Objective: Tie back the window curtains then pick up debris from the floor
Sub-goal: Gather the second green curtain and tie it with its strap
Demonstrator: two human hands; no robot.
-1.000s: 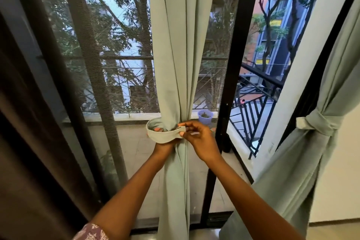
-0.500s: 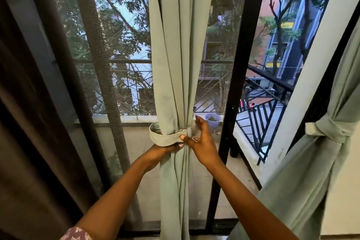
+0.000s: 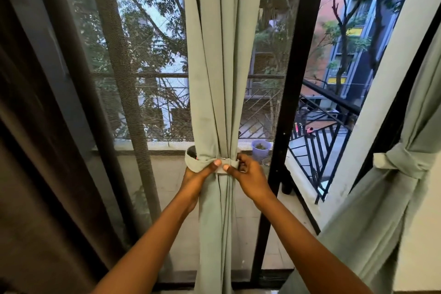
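curtains are the job, and the middle curtain (image 3: 214, 79) hangs gathered in front of the screened window, with both hands at its waist. left hand (image 3: 194, 180) pinches the tie-back band (image 3: 198, 164) from the left, thumb on top; right hand (image 3: 249, 178) pinches the band's other end, thumb pressed where the two ends overlap at the front. the band already circles the folds, though its left side bulges loose. outward to the right, a second curtain (image 3: 393, 198) is already knotted back beside the pale frame (image 3: 372, 93). by my judgement the fastening here is nearly closed but not let go of. the floor barely shows, so debris cannot be judged and that step remains.
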